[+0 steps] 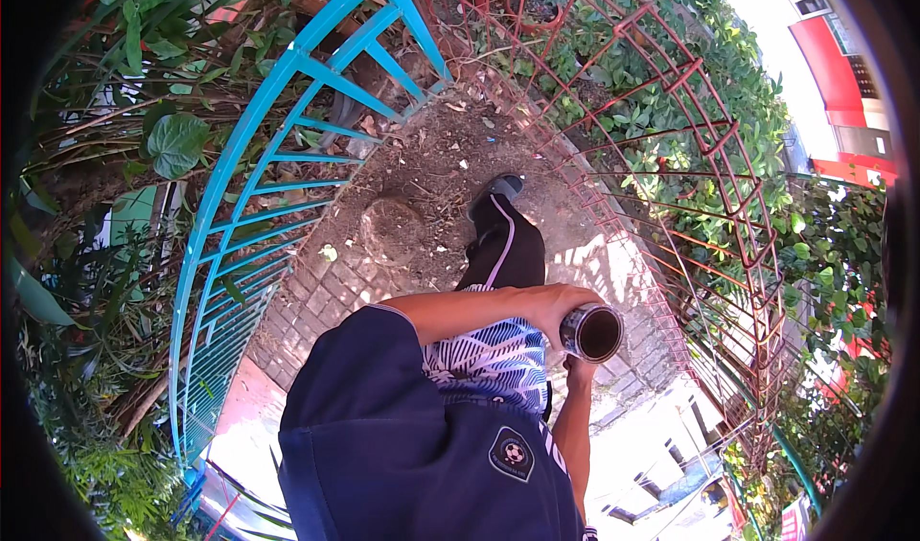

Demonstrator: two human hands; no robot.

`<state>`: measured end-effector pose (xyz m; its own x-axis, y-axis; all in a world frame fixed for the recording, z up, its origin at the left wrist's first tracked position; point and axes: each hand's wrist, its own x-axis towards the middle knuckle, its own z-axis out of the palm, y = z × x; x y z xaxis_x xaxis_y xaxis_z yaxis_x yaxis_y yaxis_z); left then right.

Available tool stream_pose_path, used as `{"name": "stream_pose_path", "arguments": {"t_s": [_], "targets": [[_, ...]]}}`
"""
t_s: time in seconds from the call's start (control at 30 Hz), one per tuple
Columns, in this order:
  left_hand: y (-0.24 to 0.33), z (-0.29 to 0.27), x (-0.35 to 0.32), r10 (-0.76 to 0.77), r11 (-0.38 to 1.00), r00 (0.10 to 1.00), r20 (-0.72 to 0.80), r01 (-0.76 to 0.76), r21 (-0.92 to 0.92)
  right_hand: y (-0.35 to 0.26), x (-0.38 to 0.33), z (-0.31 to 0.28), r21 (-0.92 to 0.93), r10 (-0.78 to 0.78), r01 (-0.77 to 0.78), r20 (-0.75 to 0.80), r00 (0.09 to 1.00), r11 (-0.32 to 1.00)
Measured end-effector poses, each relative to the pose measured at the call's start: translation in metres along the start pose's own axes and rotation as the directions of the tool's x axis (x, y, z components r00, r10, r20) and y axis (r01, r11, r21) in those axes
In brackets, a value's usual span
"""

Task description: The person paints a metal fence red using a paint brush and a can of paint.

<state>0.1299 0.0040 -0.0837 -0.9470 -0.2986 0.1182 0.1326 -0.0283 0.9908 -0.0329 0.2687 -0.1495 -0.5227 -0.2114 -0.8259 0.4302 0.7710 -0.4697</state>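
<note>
My left hand (pixel 554 309) is wrapped round the side of a round metal can (pixel 578 330), its arm stretched across in front of me. The can's open top faces up and shows a dark brown inside; how full it is I cannot tell. My right hand (pixel 580 370) is just below the can, close against its near edge. The can hides most of that hand's fingers, so whether they grip anything does not show.
A turquoise metal fence (pixel 254 186) runs along the left, and a rusty red wire fence (pixel 709 138) along the right. Dense plants (pixel 96 253) press up behind both. Between them lies a brick path (pixel 316 297) with soil, dry leaves and a round stone-like slab (pixel 391 227).
</note>
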Motion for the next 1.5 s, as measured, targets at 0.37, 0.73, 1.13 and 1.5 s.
{"name": "stream_pose_path", "arguments": {"t_s": [0.37,0.73,1.13,1.5], "targets": [[-0.008,0.004,0.009,0.033,0.999,0.999,0.011,-0.033,-0.009,-0.004,-0.002,0.001,0.01,0.0,0.0,0.03,1.0,1.0],[0.006,-0.019,0.01,-0.032,0.999,0.995,0.091,0.032,0.007,-0.011,-0.02,0.005,0.248,0.01,-0.013,0.013,1.0,0.969],[0.041,-0.112,-0.036,-0.271,0.962,0.956,0.108,0.271,0.022,0.01,-0.014,0.09,0.072,0.051,-0.034,-0.245,0.968,0.997],[0.054,-0.279,-0.07,-0.457,0.887,0.876,0.153,0.434,0.158,-0.087,0.023,0.31,0.668,0.104,0.142,-0.314,0.944,0.731]]}}
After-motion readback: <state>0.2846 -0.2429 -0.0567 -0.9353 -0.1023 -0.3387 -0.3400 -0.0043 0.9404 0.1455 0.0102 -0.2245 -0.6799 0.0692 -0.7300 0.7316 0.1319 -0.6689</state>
